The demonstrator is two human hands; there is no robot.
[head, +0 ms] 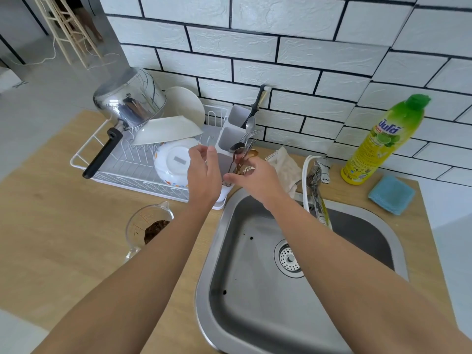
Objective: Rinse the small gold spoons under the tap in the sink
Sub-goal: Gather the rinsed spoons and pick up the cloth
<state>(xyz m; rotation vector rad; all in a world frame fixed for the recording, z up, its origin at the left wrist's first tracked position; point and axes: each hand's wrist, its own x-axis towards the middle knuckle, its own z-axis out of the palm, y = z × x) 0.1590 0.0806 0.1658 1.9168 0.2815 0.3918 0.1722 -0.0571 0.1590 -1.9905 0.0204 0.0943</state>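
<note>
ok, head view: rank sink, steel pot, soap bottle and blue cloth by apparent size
1. Sink, by far the largest.
2. Steel pot and soap bottle: close in apparent area, and the pot sits farther back, so no ranking between them.
3. Blue cloth, smallest.

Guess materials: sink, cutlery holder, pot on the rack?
Sink: brushed stainless steel by its dull grey sheen. Cutlery holder: matte white, probably plastic; moulded compartments. Pot: polished steel or similar, mirror reflections; its black handle looks like plastic.
</note>
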